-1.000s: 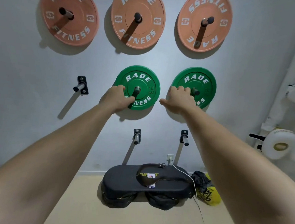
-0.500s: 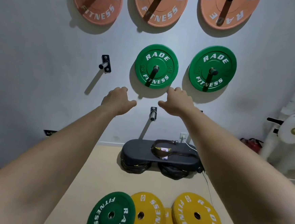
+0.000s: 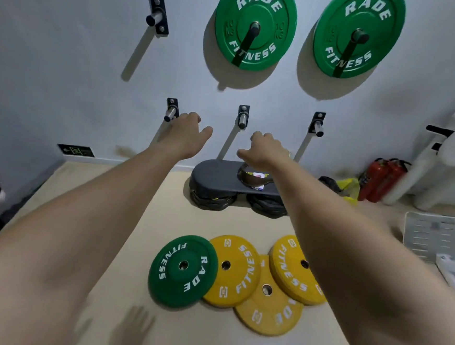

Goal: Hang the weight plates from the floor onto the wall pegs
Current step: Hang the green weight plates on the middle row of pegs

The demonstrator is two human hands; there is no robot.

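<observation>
Down on the floor (image 3: pixel 108 217) lie a green plate (image 3: pixel 183 271) and three overlapping yellow plates (image 3: pixel 243 271). Two hung green plates (image 3: pixel 255 27) sit on wall pegs above. The left hand (image 3: pixel 183 136) and right hand (image 3: pixel 263 150) reach out, loosely curled and holding nothing, beside the lower pegs (image 3: pixel 242 119).

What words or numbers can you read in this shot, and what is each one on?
"RADE FITNESS", "10 KG": left hung green plate.
"RADE FITNESS": right hung green plate.
"RADE FITNESS": floor green plate.
"FITNESS": left yellow plate; right yellow plate.
Unreadable: lettering on front yellow plate, wall sign, bench label.
</observation>
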